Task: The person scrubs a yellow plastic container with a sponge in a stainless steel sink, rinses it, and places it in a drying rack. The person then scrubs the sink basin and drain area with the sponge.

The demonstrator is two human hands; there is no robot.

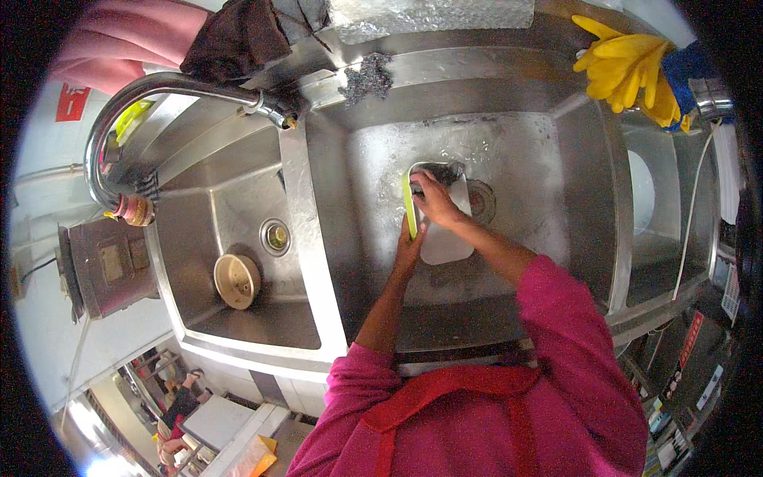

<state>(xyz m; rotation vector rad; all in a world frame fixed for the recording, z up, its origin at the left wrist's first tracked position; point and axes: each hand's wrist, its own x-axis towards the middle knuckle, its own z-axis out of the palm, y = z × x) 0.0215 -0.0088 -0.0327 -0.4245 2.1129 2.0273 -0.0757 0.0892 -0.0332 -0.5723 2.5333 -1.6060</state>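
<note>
Both hands are over the middle basin of a steel sink (381, 143). My left hand (410, 241) grips the near end of a light container with a green rim (411, 208), which is tipped on its side. The fingers of my right hand (435, 200) reach into its opening, by a dark thing (447, 173) whose kind I cannot tell; whether they hold it is hidden. Below and right of the container lies a white, tray-like piece (447, 247). A round drain (481, 201) shows just right of my right hand. Wet patches cover the basin floor.
A curved metal faucet (173, 83) arches over the left basin, where a beige round bowl (237, 281) lies near a drain (276, 237). A steel wool scourer (366, 77) rests on the back ledge. Yellow rubber gloves (632, 65) hang at back right. Another person (179, 411) is far off at lower left.
</note>
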